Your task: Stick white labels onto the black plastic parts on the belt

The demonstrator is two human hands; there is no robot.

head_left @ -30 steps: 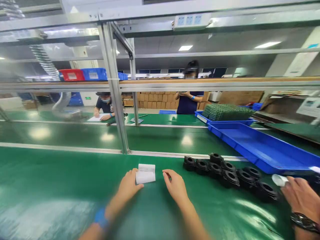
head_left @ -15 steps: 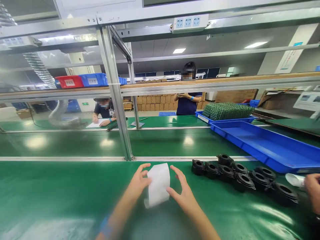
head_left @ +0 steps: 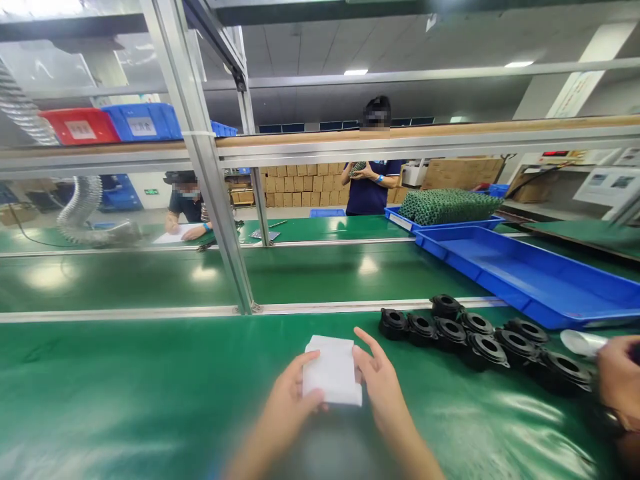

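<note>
Both the left hand (head_left: pixel 293 407) and the right hand (head_left: pixel 383 387) pinch a white paper (head_left: pixel 333 372) between them (probably folded, it blurs); a loose grip could drop it toward the black parts (head_left: pixel 475 333) rightward

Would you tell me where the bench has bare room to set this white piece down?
Bare green mat lies left of both hands, up to the metal rail. Right of the white piece, the black parts crowd the bench.

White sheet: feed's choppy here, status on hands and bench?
Left hand and right hand both grip white sheet. Black parts right, apart. Another person's hand at right edge.
</note>
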